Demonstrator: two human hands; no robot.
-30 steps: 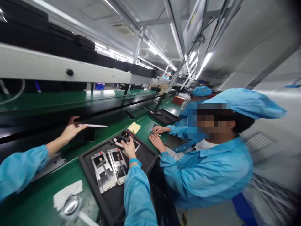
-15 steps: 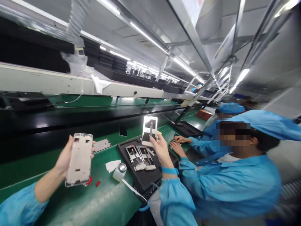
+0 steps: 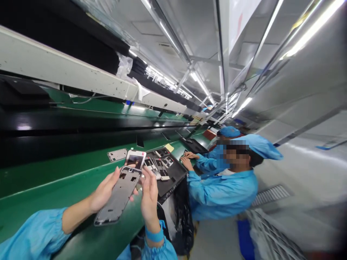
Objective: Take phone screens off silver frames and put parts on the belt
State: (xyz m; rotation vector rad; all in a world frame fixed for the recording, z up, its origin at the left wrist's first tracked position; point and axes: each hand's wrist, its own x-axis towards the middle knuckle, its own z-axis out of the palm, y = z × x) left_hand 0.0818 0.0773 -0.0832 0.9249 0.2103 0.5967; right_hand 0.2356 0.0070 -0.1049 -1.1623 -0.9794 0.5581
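Note:
My left hand (image 3: 104,191) grips a grey metal phone frame (image 3: 118,196), which is tilted with cut-outs at its upper end. My right hand (image 3: 149,196) presses against the frame's right edge and seems to hold a white-rimmed phone display (image 3: 135,159). The lower end of that display is hidden behind the frame. Just beyond my hands, a black tray (image 3: 177,173) holds several phone parts (image 3: 159,167). A pale phone frame (image 3: 117,155) lies on the green belt to the tray's left.
A green conveyor bench (image 3: 54,180) runs along the left under a long white shelf (image 3: 67,72). A seated co-worker (image 3: 222,191) in blue works close to the right of the tray, with a black bag (image 3: 184,220) nearby. Another co-worker's hands (image 3: 189,155) rest beyond.
My hands have come together in front of me, with the display lowered against the frame. The frame now shows its grey side. The view has swung, leaving the tray farther off.

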